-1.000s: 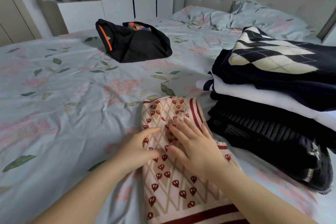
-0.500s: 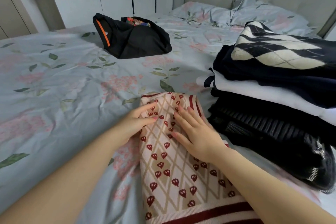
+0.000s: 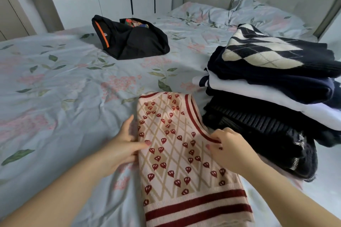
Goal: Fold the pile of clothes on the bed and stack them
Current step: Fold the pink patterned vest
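Both hands grip the pink sweater at six o'clock, left hand and right hand pinching opposite edges, with a folded stack at three o'clock and a black heap unfolded at eleven.

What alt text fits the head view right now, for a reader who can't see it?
Two hands grip the side edges of a pink knit vest with red hearts, lying folded on a floral bed: left hand at its left edge, right hand at its right. A stack of folded clothes sits right of it; a black garment lies farther back.
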The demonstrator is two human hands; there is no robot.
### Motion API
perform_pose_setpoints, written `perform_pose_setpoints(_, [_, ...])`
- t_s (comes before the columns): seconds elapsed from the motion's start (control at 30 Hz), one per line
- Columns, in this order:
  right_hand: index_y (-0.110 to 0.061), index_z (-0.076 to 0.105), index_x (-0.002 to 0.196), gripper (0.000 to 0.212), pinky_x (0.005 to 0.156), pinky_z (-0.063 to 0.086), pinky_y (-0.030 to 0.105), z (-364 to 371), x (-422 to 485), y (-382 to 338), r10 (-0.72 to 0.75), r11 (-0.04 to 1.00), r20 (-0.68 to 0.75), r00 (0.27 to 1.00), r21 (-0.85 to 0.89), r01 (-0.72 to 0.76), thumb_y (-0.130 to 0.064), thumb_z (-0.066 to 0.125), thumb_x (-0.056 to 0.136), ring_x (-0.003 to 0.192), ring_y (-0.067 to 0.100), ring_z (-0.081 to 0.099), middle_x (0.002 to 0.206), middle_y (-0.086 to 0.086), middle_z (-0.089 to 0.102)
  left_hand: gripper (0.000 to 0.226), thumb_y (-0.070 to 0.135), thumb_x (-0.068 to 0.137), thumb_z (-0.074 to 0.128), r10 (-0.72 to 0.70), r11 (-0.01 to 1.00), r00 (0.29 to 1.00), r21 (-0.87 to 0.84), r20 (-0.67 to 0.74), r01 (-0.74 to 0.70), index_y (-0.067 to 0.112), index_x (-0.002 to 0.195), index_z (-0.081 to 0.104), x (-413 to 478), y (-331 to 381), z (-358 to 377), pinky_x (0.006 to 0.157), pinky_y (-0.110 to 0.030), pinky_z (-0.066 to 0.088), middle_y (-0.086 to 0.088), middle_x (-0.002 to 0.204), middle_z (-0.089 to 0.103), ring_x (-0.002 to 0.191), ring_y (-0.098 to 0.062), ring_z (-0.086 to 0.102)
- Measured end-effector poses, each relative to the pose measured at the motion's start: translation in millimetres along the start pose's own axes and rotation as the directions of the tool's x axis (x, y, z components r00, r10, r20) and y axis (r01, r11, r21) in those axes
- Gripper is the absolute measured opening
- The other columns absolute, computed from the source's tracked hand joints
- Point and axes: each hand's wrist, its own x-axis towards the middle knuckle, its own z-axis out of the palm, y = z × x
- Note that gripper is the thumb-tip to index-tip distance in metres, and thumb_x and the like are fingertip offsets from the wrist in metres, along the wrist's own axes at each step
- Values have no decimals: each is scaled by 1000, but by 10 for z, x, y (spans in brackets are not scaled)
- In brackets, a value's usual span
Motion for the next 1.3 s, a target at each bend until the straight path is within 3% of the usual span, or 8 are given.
perform_pose_setpoints(0.13, [-30, 31, 146, 53, 86, 52, 32, 101, -171, -17, 107, 990, 30, 994, -99, -104, -44, 48, 98, 106, 23, 52, 121, 5, 48, 103, 3, 82, 75, 16, 995, 998, 95, 56, -21, 58, 146, 16, -318, -103, 149, 96, -47, 52, 6, 127, 62, 106, -12, 67])
perform_pose_setpoints(0.23, [-37, 17, 152, 64, 71, 51, 23, 18, -130, 32, 100, 989, 113, 989, 95, -111, -37, 52, 98, 89, 15, 57, 129, 9, 45, 97, 3, 80, 77, 67, 988, 996, 137, 59, -74, 50, 147, 25, -448, -185, 230, 112, -48, 39, 4, 146, 49, 128, -14, 53])
perform_pose_setpoints(0.57, [-25, 32, 146, 69, 43, 44, 12, -162, -361, 204, 87, 980, 294, 952, 148, -136, -29, 69, 88, 70, 8, 61, 88, -10, 53, 88, 5, 85, 72, 43, 969, 997, 241, 64, -58, 46, 148, 27, -479, -147, 243, 76, -26, 58, 13, 135, 54, 113, -8, 61])
perform_pose_setpoints(0.7, [-22, 26, 148, 81, 55, 57, 23, -179, -535, 254, 137, 946, 288, 948, 244, -211, -32, 74, 84, 73, 13, 65, 92, 0, 61, 87, 8, 87, 71, -14, 975, 999, 223, 34, 6, 50, 147, 25, -582, -139, 278, 65, -35, 61, 12, 124, 58, 100, -13, 68])
perform_pose_setpoints(0.87, [-52, 17, 147, 91, 49, 57, 30, -224, -800, 321, 70, 904, 317, 946, 380, -194, -18, 75, 85, 57, 19, 72, 87, 7, 68, 102, 22, 79, 80, -48, 964, 999, 263, 12, 43, 59, 146, 13, -890, -327, 340, 55, -27, 57, 11, 121, 56, 99, -10, 64])
perform_pose_setpoints(0.97, [-50, 46, 135, 67, 51, 58, 29, -229, -899, 336, 19, 900, 387, 922, 396, -185, -11, 71, 87, 55, 21, 72, 93, 2, 68, 112, 20, 72, 86, 18, 958, 1000, 286, 14, -21, 57, 147, 11, -1065, -511, 423, 64, -27, 60, 13, 123, 54, 101, -5, 62])
perform_pose_setpoints(1.1, [-45, 68, 104, 42, 49, 55, 24, -235, -890, 329, -37, 870, 412, 910, 462, -174, -7, 69, 87, 55, 24, 72, 86, 1, 71, 117, 10, 66, 89, 109, 929, 993, 352, 38, -115, 48, 151, 18, -1096, -572, 462, 108, -42, 44, 4, 147, 45, 128, -13, 51])
perform_pose_setpoints(1.3, [-47, 75, 88, 41, 57, 59, 27, -247, -839, 394, -119, 805, 465, 877, 563, -189, -6, 75, 83, 65, 30, 74, 80, 2, 75, 88, -4, 73, 80, 11, 931, 996, 362, 92, -44, 60, 121, 44, -1080, -478, 371, 74, -44, 62, 2, 120, 59, 96, -23, 70])
